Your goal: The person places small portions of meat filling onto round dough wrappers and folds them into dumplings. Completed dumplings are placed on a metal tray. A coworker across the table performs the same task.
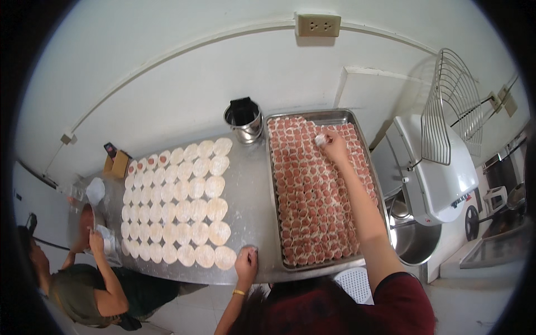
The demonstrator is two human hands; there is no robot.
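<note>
My right hand [333, 147] reaches over the far part of a metal tray and pinches a small pale dumpling [321, 139]. Packed rows of open-topped dumplings [312, 206] with pink meat filling cover most of the tray [272, 184]. Near the table's front edge, my left hand [245, 266] is curled closed, and nothing shows in its fingers. Just left of it lie round, pale dough wrappers [184, 210], in slightly overlapping rows on the metal table [245, 190]. A few wrappers at the far left bear lumps of meat filling [151, 161].
Behind the table's middle stands a metal pail [244, 124] with something black inside. A co-worker [84, 285] at the left works at a bowl of pink filling [86, 220]. Right of the tray are a white mixer [430, 167] with a raised wire guard and a steel bowl [416, 243].
</note>
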